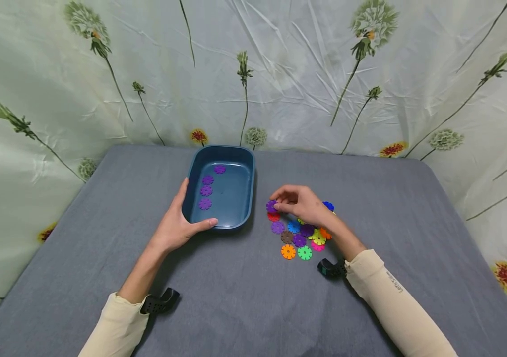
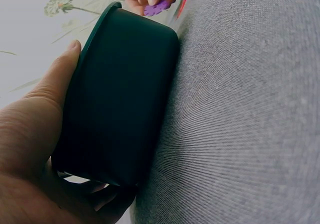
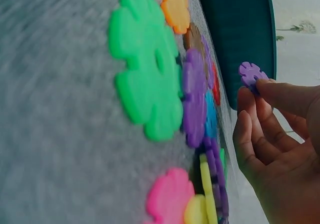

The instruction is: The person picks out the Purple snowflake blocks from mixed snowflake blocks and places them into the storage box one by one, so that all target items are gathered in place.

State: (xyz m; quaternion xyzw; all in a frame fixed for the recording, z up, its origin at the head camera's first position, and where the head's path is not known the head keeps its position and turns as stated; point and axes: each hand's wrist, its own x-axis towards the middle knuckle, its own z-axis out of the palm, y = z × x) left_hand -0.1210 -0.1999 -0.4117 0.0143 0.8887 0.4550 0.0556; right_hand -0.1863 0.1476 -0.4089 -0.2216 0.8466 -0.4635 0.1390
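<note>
A dark blue plastic basin [image 1: 232, 198] stands on the cloth, with several purple snowflake discs [image 1: 206, 191] lying flat in its left half. My left hand [image 1: 174, 227] grips the basin's near left corner, thumb at the near rim and fingers along the left wall. Between thumb and fingertips, my right hand [image 1: 303, 204] pinches a purple snowflake disc [image 3: 248, 73], raised above the pile and just right of the basin. Under and beside that hand lies a loose pile of coloured discs, among them a green disc [image 3: 150, 66], an orange disc [image 1: 287, 252] and a pink disc [image 3: 171, 196].
Grey cloth [image 1: 244, 302] covers the table. A pale curtain [image 1: 289, 74] printed with dandelions hangs right behind the far edge. Black straps [image 1: 160, 301] sit at both wrists, below the cream sleeves.
</note>
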